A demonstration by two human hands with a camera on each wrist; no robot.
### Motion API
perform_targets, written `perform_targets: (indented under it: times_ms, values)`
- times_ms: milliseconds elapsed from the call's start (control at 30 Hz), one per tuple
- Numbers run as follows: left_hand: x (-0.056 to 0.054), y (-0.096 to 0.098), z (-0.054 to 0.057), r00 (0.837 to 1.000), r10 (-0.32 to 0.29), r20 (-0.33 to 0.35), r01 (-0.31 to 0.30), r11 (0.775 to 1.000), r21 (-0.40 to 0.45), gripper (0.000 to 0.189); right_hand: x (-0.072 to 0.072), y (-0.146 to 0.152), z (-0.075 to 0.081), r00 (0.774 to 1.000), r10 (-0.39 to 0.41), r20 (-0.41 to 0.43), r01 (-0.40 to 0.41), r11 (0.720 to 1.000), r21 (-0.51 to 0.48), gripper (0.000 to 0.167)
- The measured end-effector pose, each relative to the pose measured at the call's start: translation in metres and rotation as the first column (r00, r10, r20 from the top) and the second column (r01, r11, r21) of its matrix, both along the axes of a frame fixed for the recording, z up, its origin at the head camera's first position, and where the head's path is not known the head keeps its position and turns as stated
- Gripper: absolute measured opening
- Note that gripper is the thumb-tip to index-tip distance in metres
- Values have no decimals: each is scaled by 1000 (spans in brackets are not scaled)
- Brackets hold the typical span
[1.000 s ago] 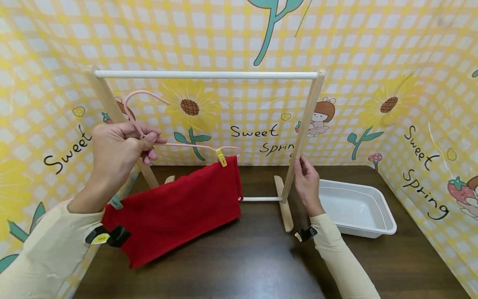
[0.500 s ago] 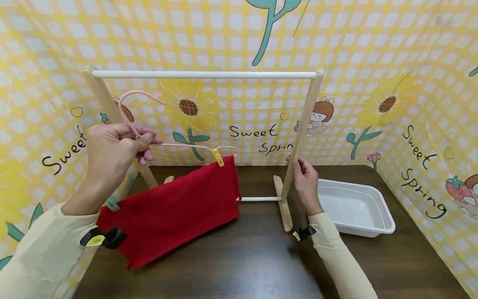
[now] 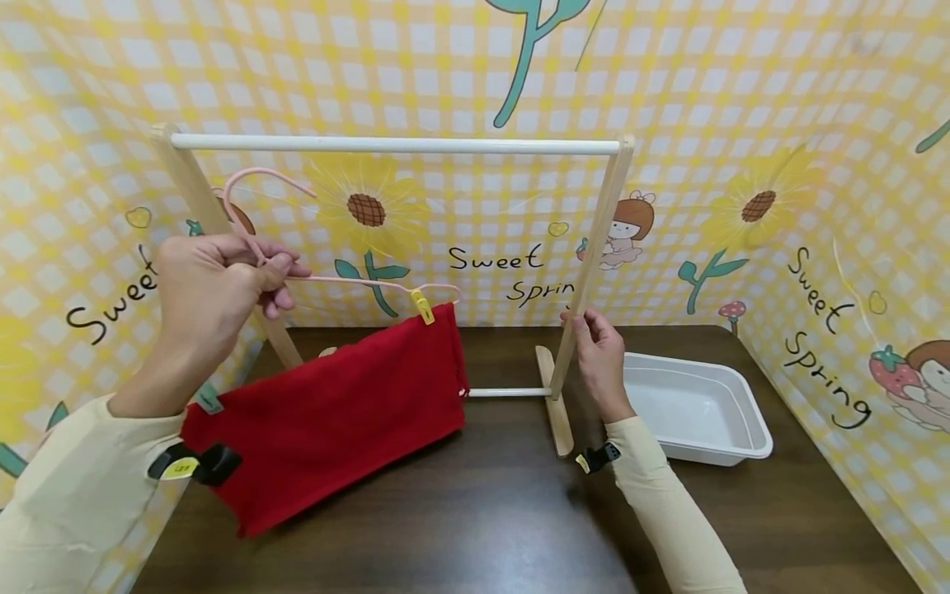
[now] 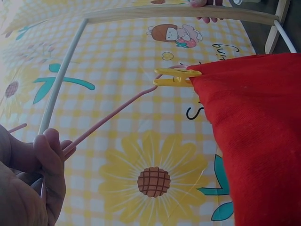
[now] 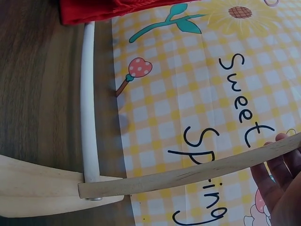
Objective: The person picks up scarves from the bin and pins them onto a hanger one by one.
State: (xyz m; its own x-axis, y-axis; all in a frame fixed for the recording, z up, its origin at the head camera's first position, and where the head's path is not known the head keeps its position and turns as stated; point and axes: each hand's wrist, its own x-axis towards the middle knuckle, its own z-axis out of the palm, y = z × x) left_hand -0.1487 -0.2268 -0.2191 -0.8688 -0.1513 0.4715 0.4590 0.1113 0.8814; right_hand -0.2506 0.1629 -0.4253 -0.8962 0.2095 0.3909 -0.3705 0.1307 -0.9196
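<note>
My left hand (image 3: 215, 297) pinches a pink clothes hanger (image 3: 337, 280) at the base of its hook. The hook stands below the rack's white top rail (image 3: 393, 145), apart from it. From the hanger hangs a red cloth (image 3: 341, 412), held by a yellow clothespin (image 3: 422, 307) at its right corner and a green clothespin (image 3: 209, 399) at its left. In the left wrist view the yellow clothespin (image 4: 176, 77) bites the cloth's edge. My right hand (image 3: 599, 355) grips the right wooden post (image 3: 594, 247) of the rack, thumb in front and fingers behind.
A white plastic basin (image 3: 698, 412) stands on the dark wooden table (image 3: 445, 511), right of the rack. The rack's right foot (image 3: 555, 404) and lower white rail (image 3: 508, 393) sit behind and beside the cloth. A yellow checked backdrop (image 3: 475, 74) encloses the back and sides.
My left hand with the hanger and red cloth has shifted slightly left and up in the head view. The rack and basin also shift slightly left in view; both holds stay the same.
</note>
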Motion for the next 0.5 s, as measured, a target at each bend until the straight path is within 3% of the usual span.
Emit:
perform_targets:
  times_ms: [500]
  values:
    - [-5,-4,6,999,43,17,-42,997,-68,25,-2,1,-1,1000,1,-9,-1,1000,-22,36]
